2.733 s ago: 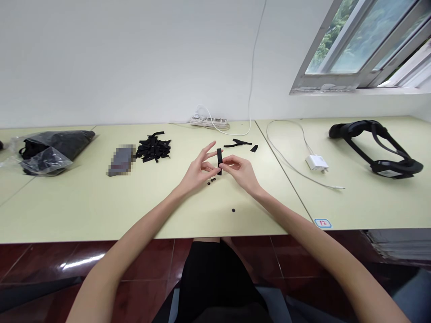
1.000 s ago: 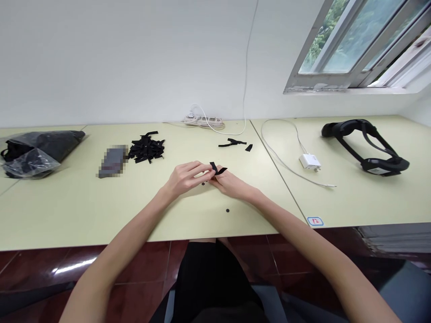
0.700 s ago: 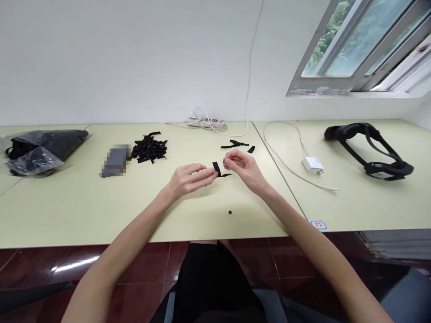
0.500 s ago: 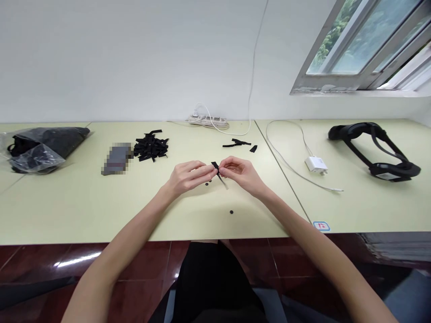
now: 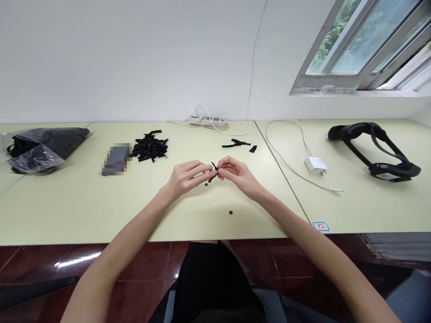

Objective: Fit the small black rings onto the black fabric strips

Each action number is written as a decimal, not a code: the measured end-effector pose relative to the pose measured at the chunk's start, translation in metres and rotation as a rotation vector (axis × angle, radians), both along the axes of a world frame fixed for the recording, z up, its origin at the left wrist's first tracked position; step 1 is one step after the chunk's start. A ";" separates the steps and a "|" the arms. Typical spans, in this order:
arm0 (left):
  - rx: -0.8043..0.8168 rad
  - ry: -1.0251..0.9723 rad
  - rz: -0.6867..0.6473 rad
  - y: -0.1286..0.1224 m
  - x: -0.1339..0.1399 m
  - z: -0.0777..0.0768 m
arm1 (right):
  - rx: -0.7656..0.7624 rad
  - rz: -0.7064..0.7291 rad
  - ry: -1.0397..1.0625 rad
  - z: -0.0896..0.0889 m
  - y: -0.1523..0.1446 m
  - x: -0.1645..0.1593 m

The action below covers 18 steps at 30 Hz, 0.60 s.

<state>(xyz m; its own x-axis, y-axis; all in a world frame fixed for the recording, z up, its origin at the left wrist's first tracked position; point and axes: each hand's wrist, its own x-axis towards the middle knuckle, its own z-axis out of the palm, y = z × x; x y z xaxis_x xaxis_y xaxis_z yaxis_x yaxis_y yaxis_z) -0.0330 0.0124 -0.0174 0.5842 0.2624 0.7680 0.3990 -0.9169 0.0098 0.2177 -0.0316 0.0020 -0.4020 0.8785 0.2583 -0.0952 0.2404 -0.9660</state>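
Observation:
Between my fingertips is a short black fabric strip (image 5: 214, 166), its ends sticking out above and below the pinch. My left hand (image 5: 189, 178) grips it from the left with thumb and fingers. From the right, my right hand (image 5: 238, 174) pinches the same strip, and the fingertips of both hands nearly meet. The middle of the strip is hidden by the fingers. Just below my left fingertips lies a small black ring-like disc (image 5: 206, 184) on the table. Closer to the front edge is another small round black disc (image 5: 230, 212).
A heap of black strips (image 5: 150, 147) lies beyond my left hand, beside a pixelated grey object (image 5: 116, 159). Several strips (image 5: 237, 143) lie behind my right hand. Around them are a plastic bag (image 5: 47, 148), power strip (image 5: 208, 121), white charger (image 5: 315, 165) and black headset (image 5: 373, 152).
The strip has turned in my fingers: its upper end looks thinner, and its lower end now points down to the left instead of right. Both hands stay in about the same place.

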 end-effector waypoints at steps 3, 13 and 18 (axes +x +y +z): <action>-0.062 -0.027 0.022 -0.002 0.005 0.001 | 0.009 -0.022 -0.014 -0.002 0.000 -0.001; -0.830 -0.326 -0.064 -0.021 0.037 0.012 | 0.181 -0.235 -0.041 -0.016 0.013 0.000; -1.120 -0.412 -0.084 -0.021 0.039 0.015 | 0.326 -0.256 -0.166 -0.017 0.012 0.002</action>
<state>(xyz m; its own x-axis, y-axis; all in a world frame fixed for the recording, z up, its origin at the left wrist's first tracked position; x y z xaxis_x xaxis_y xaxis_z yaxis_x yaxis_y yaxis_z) 0.0060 -0.0083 -0.0026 0.3949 0.8779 0.2707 0.1174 -0.3405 0.9329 0.2195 -0.0193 -0.0149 -0.2412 0.8387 0.4883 0.1566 0.5302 -0.8333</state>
